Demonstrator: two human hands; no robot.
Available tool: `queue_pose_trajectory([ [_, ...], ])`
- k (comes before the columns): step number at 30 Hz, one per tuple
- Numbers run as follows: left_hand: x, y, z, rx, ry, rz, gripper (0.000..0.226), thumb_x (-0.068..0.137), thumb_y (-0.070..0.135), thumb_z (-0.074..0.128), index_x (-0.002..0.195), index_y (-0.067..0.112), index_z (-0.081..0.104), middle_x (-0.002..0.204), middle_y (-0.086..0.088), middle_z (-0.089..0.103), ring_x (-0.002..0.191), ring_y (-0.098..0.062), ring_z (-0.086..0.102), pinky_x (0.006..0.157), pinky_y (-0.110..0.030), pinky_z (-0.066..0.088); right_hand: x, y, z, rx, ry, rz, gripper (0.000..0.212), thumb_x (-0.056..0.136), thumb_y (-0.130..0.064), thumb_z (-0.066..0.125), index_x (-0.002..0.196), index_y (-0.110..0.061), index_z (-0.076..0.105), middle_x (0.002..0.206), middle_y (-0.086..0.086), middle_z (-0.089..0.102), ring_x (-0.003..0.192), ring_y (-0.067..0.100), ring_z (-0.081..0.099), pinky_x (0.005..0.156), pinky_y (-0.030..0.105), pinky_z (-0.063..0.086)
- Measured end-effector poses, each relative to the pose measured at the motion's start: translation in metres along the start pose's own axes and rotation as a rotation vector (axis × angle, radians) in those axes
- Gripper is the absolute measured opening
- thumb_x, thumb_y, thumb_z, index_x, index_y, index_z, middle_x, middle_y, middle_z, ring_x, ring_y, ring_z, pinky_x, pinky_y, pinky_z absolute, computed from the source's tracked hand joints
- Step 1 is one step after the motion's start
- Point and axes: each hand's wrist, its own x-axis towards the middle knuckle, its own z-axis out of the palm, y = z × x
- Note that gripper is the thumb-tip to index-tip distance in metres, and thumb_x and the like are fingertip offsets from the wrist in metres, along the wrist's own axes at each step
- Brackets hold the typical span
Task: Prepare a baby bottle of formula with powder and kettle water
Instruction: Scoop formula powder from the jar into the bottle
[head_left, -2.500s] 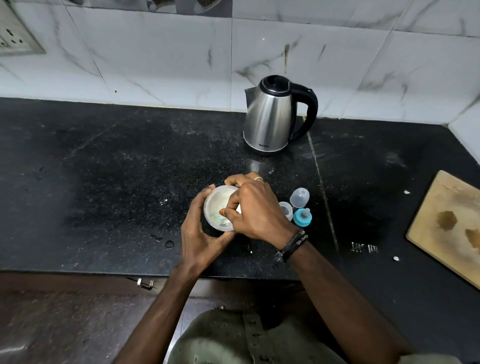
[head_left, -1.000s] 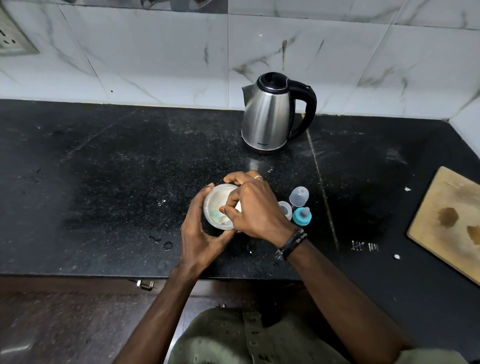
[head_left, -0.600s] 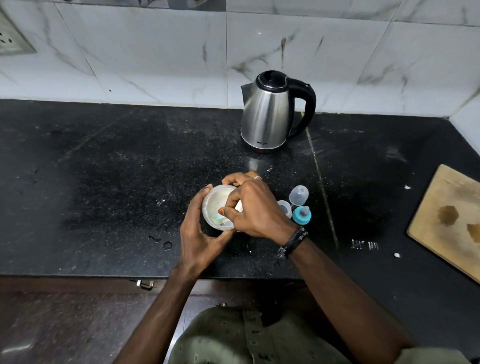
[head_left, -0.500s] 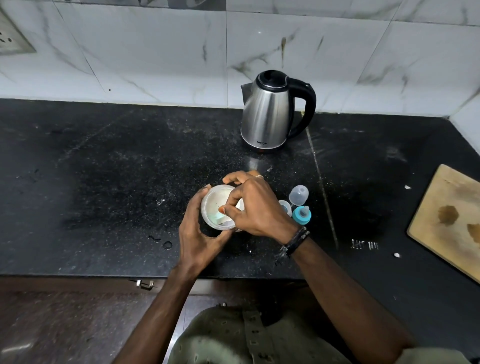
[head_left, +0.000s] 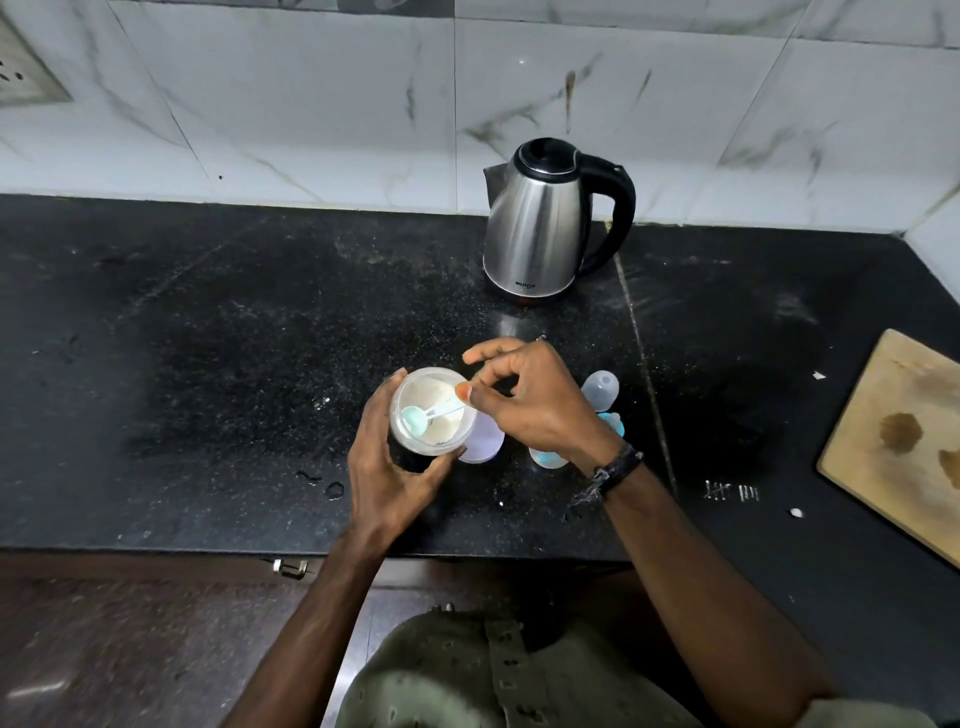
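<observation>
My left hand grips a round clear tub of pale formula powder near the counter's front edge. My right hand pinches the white handle of a small scoop, whose light blue bowl rests on the powder inside the tub. A pale round lid lies flat just right of the tub. Behind my right hand stand the baby bottle, mostly hidden, its blue teat ring and a clear cap. The steel kettle stands shut at the back, its black handle to the right.
The black granite counter carries water drops and powder specks left of the tub. A wooden board lies at the right edge. White marble tiles back the counter, with a wall socket at top left.
My right hand has drawn back to the right from over the tub, uncovering the scoop in the powder and the lid beside the tub. My left hand still holds the tub.
</observation>
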Motion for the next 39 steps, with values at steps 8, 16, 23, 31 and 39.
queue_pose_trajectory([
  [8,-0.004,-0.005,-0.002,0.006,0.029,-0.043,0.090,0.068,0.021,0.093,0.145,-0.001,0.050,0.146,-0.013,0.060,0.136,-0.025,0.059,0.113,-0.041,0.048,0.004,0.006,0.001,0.063,0.060,0.051,0.013,0.085,-0.017,0.077,0.080,-0.005,0.078,0.113,0.001,0.069,0.102,0.010,0.065,0.087,0.025,0.050],
  [16,-0.008,-0.021,-0.007,-0.014,0.032,-0.162,0.096,0.065,0.029,0.095,0.147,0.008,0.049,0.145,-0.008,0.061,0.135,-0.025,0.058,0.113,-0.050,0.047,0.006,0.014,0.001,0.194,0.122,0.143,0.012,0.085,-0.015,0.077,0.080,-0.004,0.078,0.103,0.002,0.073,0.093,0.006,0.067,0.086,0.026,0.055],
  [23,-0.011,-0.027,-0.010,-0.030,0.026,-0.239,0.094,0.064,0.036,0.093,0.145,0.018,0.050,0.141,0.003,0.062,0.132,-0.014,0.058,0.112,-0.043,0.049,0.008,0.019,0.000,0.286,0.136,0.196,0.017,0.086,-0.011,0.075,0.080,0.005,0.075,0.097,0.002,0.075,0.085,0.000,0.067,0.081,0.017,0.054],
  [31,-0.017,-0.041,-0.007,-0.041,0.000,-0.327,0.102,0.062,0.044,0.092,0.149,0.019,0.045,0.145,0.002,0.060,0.135,-0.019,0.057,0.110,-0.057,0.049,0.007,0.019,0.000,0.341,0.121,0.256,0.018,0.087,-0.015,0.075,0.069,-0.016,0.074,0.094,-0.001,0.076,0.074,0.000,0.064,0.065,0.015,0.050],
  [39,-0.015,-0.032,-0.007,0.049,0.036,-0.231,0.132,0.054,0.060,0.090,0.158,0.012,0.026,0.163,0.001,0.036,0.152,-0.014,0.034,0.126,-0.045,0.031,0.005,0.022,-0.005,0.397,0.163,0.301,0.008,0.085,-0.018,0.078,0.077,-0.017,0.077,0.088,0.000,0.077,0.066,-0.005,0.062,0.057,0.011,0.046],
])
